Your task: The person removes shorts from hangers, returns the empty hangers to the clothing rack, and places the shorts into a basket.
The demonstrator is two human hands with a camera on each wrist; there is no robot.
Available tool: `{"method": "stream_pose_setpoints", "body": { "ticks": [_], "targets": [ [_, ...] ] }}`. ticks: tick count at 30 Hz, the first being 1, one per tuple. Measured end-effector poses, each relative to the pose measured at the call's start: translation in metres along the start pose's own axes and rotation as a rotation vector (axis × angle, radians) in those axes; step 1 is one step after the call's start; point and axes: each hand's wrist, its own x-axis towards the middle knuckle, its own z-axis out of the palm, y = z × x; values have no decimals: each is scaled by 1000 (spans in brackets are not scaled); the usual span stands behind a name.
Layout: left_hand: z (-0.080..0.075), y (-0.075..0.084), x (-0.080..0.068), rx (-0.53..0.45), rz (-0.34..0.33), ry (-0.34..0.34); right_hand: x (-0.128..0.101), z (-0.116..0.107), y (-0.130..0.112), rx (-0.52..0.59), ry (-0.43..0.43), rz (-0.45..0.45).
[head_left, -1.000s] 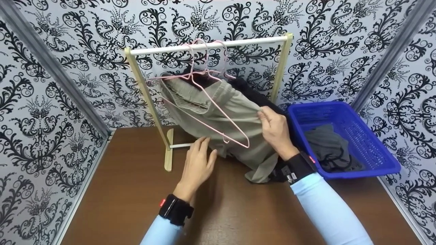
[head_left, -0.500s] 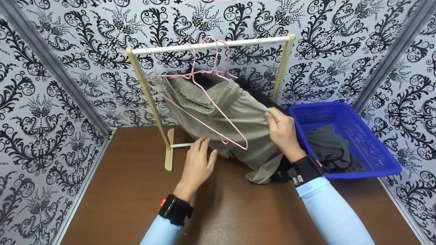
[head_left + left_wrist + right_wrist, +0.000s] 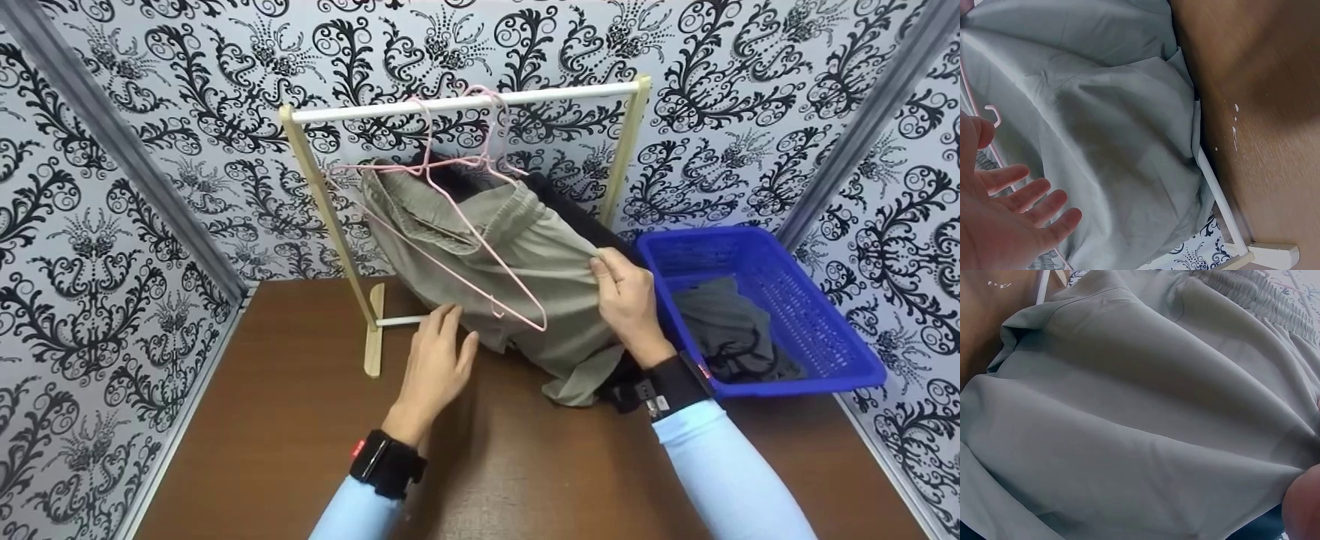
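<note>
A grey-green garment (image 3: 525, 255) with an elastic waistband hangs from a pink wire hanger (image 3: 480, 259) on a small clothes rack (image 3: 555, 94). My right hand (image 3: 606, 268) pinches the garment's right edge and pulls it taut. In the right wrist view the cloth (image 3: 1129, 416) fills the frame, with a fingertip (image 3: 1304, 506) at the lower right. My left hand (image 3: 450, 330) lies open by the garment's lower left edge, near the rack's white base rod (image 3: 397, 321). The left wrist view shows its straight fingers (image 3: 1027, 197) beside the cloth (image 3: 1117, 140), holding nothing.
A blue basket (image 3: 787, 386) with dark grey clothing (image 3: 720, 330) stands at the right on the brown table (image 3: 300, 420). A dark garment (image 3: 577, 214) hangs behind the grey-green one. More pink hangers (image 3: 450, 161) are on the rail. Patterned walls enclose three sides.
My right hand has drawn the garment's edge a little to the right, and the hanger hooks have slid right along the rail. The left hand has stayed put.
</note>
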Motion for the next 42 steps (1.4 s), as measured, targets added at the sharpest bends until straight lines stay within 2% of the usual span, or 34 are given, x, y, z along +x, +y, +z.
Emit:
{"method": "stream_pose_setpoints", "body": {
  "ticks": [13, 30, 42],
  "targets": [
    [0, 1, -1, 4, -30, -29, -7, 3, 5, -15, 95, -32],
    [-1, 1, -1, -5, -26, -14, 1, 5, -3, -38, 119, -43],
    [-2, 1, -2, 13, -26, -23, -7, 2, 1, -19, 104, -24]
  ]
}}
